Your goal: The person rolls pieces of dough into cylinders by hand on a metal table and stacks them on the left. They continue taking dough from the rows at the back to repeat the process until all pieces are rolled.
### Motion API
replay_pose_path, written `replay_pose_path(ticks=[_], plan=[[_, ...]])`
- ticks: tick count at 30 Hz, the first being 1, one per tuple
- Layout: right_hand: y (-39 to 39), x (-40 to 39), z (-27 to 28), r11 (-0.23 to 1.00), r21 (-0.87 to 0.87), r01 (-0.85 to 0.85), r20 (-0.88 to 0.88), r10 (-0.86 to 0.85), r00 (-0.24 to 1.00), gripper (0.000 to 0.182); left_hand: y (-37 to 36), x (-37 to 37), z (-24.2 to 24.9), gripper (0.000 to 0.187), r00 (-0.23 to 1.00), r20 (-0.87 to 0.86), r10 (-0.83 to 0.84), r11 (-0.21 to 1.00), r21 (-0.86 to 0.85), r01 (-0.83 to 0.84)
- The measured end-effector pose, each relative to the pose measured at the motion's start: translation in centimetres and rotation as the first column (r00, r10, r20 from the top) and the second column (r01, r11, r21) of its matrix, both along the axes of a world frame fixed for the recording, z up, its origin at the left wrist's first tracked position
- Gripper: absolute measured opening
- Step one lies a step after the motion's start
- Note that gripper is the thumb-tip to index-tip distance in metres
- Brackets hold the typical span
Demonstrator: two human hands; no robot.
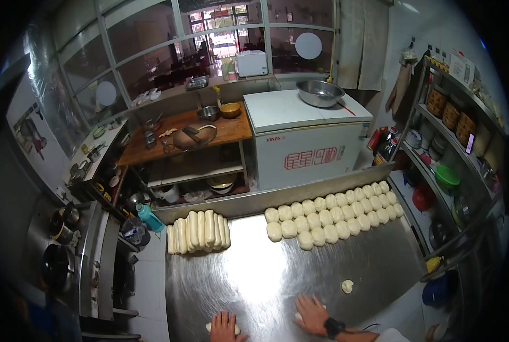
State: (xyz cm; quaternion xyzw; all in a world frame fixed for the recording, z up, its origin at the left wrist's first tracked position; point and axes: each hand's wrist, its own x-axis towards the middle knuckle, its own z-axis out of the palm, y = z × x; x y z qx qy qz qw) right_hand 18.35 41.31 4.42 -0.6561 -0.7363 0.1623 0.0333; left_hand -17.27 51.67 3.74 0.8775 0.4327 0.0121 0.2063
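At the near edge of the steel table, my left hand point(225, 328) lies palm down over a piece of pale dough point(210, 327), fingers spread. To its right my right hand point(312, 314), with a dark band on the wrist, is also flat with fingers apart, over dough point(298, 316) that shows at its edge. A small dough lump point(347, 286) sits to the right of my right hand. Several long dough rolls point(199, 232) are stacked side by side at the table's far left. Rows of round dough balls point(327, 225) stand at the far right.
The steel table point(249, 273) has a raised back edge. Behind it are a white chest freezer point(306, 154) with a metal basin point(320, 93) on top and a wooden counter point(231, 130). A stove point(89, 262) stands left, shelves point(437, 176) right.
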Motion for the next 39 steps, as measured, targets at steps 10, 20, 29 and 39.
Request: replay_pose_path(ticks=[10, 20, 29, 39], plan=[[-5.4, -2.5, -0.2, 0.987, -0.044, -0.151, 0.114, 0.155, 0.981, 0.077, -3.7, 1.7, 0.7, 0.093, 1.000, -0.028, 0.008, 0.998, 0.065, -0.006], [9.9, -2.3, 0.5, 0.989, 0.115, 0.096, 0.068, -0.105, 0.992, 0.071, 10.3, 6.9, 0.7, 0.085, 0.988, -0.150, 0.027, 0.987, 0.160, -0.002], [3.8, -2.0, -0.1, 0.998, -0.040, 0.038, 0.122, -0.033, 0.992, 0.067, 5.0, 0.5, 0.5, 0.083, 0.984, -0.175, 0.030, 0.998, 0.060, -0.020], [-7.7, -3.2, 1.7, 0.990, -0.142, 0.021, -0.002, -0.021, 1.000, 0.076, -3.2, -6.0, 1.7, 0.086, 0.983, -0.181, 0.000, 1.000, -0.005, 0.000]])
